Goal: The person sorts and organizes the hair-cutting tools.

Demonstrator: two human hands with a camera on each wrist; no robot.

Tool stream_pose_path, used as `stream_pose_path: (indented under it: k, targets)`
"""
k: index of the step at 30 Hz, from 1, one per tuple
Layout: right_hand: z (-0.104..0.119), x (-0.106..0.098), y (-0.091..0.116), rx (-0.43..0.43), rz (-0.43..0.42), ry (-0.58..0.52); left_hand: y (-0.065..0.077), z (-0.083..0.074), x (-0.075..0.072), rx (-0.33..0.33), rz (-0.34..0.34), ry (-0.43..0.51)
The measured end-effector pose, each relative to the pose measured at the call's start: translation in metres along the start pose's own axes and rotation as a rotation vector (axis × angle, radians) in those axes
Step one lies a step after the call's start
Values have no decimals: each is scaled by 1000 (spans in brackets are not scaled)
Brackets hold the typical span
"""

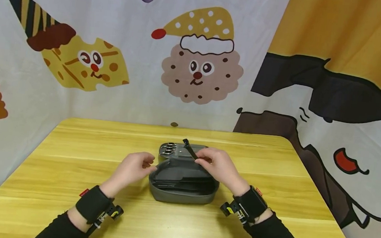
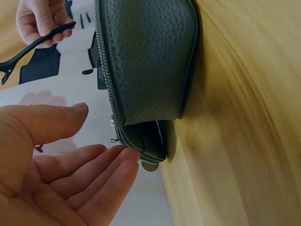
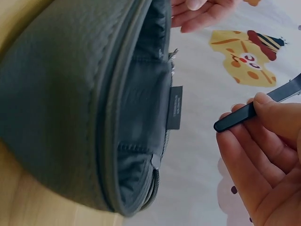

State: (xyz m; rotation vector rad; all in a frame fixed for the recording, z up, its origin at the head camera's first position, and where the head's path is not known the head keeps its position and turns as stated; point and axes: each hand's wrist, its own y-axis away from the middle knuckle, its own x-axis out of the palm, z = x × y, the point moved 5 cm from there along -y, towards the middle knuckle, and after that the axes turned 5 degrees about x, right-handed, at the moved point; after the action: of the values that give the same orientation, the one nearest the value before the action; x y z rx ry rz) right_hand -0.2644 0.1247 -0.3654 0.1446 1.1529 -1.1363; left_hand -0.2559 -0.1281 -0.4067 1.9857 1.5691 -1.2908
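A dark grey pebbled-leather zip case (image 1: pixel 183 198) stands unzipped on the table, its mouth towards me and its lid (image 1: pixel 178 157) folded back behind. My right hand (image 1: pixel 216 164) holds a slim black handle with a forked head (image 1: pixel 191 150) above the case's right side. Thumb and fingers pinch it near its rounded end, and the forked head points up and to the left. Beside the case's left rim is my left hand (image 1: pixel 135 167), holding nothing, with its fingers loosely extended. In the left wrist view its fingertips overlap the case's zip edge.
Several shiny metal pieces (image 1: pixel 169 147) sit in a row inside the lid. Dark flat dividers or contents (image 1: pixel 187 184) show within the case. The wooden table (image 1: pixel 80 154) ends at a cartoon-printed curtain (image 1: pixel 140 64) behind it.
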Motion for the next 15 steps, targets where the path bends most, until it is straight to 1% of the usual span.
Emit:
stream_pose_path:
  k: [5, 8, 15]
  targets:
    - [-1, 0, 0, -33, 59, 51, -3, -2, 1, 27, 71, -16]
    - [-1, 1, -1, -61, 97, 84, -7, -3, 1, 29, 107, -41]
    - [2, 6, -1, -111, 174, 172, -13, -5, 6, 37, 156, -103]
